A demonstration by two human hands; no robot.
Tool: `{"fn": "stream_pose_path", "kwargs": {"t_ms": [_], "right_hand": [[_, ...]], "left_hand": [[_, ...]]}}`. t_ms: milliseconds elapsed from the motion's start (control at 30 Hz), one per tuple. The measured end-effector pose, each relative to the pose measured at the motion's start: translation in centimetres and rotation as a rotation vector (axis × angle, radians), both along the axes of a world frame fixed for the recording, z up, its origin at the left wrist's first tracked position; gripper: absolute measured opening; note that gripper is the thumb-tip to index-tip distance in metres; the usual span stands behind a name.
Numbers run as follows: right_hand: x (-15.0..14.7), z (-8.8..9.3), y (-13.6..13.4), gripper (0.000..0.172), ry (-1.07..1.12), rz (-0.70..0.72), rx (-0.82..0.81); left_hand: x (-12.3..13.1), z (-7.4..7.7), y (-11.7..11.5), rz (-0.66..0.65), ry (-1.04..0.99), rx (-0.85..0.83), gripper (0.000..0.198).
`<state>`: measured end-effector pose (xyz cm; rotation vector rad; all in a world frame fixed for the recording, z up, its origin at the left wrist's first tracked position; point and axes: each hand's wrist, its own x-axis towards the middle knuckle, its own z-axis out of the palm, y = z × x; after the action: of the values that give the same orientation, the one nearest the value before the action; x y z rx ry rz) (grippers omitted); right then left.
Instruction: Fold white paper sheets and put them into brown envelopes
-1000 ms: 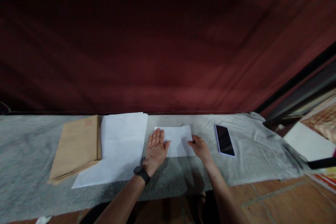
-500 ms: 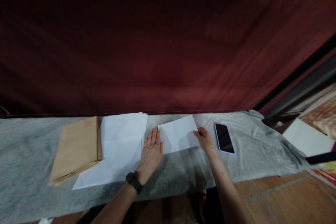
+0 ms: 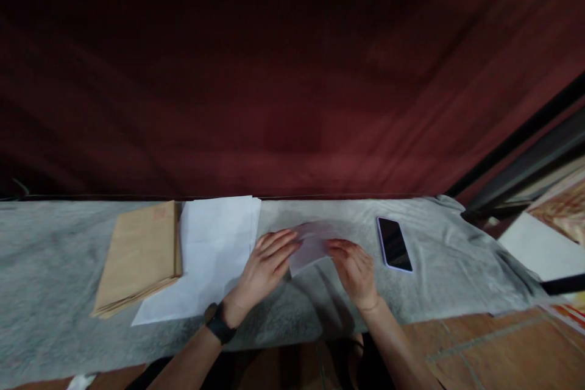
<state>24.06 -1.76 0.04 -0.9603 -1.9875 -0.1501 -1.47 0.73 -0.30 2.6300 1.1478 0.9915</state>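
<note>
Two pinch grips: left hand (image 3: 269,262) and right hand (image 3: 355,269) on opposite ends of thin, bowed, blurry white paper (image 3: 308,253), over fuzzy grey cloth (image 3: 443,268); flat brown-paper stack (image 3: 141,256) leftward, smooth rectangular phone (image 3: 394,245) rightward, dark-red fabric (image 3: 292,103) behind.

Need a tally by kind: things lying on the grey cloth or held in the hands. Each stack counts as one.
Brown rectangular paper stack: 1
Large white paper stack: 1
Small white paper piece, held between left hand and right hand: 1
Rectangular dark-screened phone with pale purple edge: 1
Total: 4
</note>
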Motion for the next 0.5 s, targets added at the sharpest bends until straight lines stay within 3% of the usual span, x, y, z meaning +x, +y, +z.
{"fn": "stream_pose_path", "kwargs": {"t_ms": [133, 300, 400, 500], "right_hand": [[0.4, 0.9, 0.2, 0.022, 0.004, -0.053, 0.009], [-1.0, 1.5, 0.2, 0.025, -0.033, 0.018, 0.063], [-1.6, 1.8, -0.3, 0.025, -0.047, 0.081, 0.113], [-1.9, 1.9, -0.9, 0.022, -0.107, 0.125, 0.119]], "left_hand": [[0.5, 0.1, 0.4, 0.096, -0.074, -0.039, 0.033], [1.6, 0.9, 0.5, 0.049, -0.242, -0.064, 0.034], [1.3, 1.1, 0.5, 0.034, -0.406, -0.05, 0.03], [0.7, 0.9, 0.6, 0.013, -0.445, -0.095, 0.027]]}}
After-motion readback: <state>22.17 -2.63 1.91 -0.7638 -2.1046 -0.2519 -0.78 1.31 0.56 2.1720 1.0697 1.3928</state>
